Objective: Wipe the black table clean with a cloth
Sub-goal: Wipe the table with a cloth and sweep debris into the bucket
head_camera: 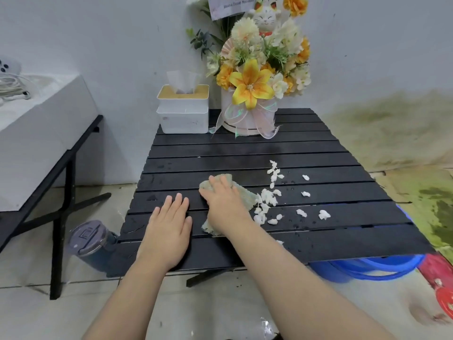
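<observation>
We press our right hand point(224, 204) flat on the cloth point(241, 192), fingers spread, not clenched, mid-table point(245, 146). Our left hand point(169, 227) lies open beside it, touching only slats. White scraps point(268, 196) lie just right of the cloth.

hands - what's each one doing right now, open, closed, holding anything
Left hand: open, flat on the black table, holding nothing.
Right hand: open, palm pressing the cloth onto the table.

both bare forearms reaching forward, left hand point(169, 227) flat, palm down, fingers together, right hand point(224, 203) just beside it, palm down, fingers spread, pressing on the cloth point(241, 192)
</observation>
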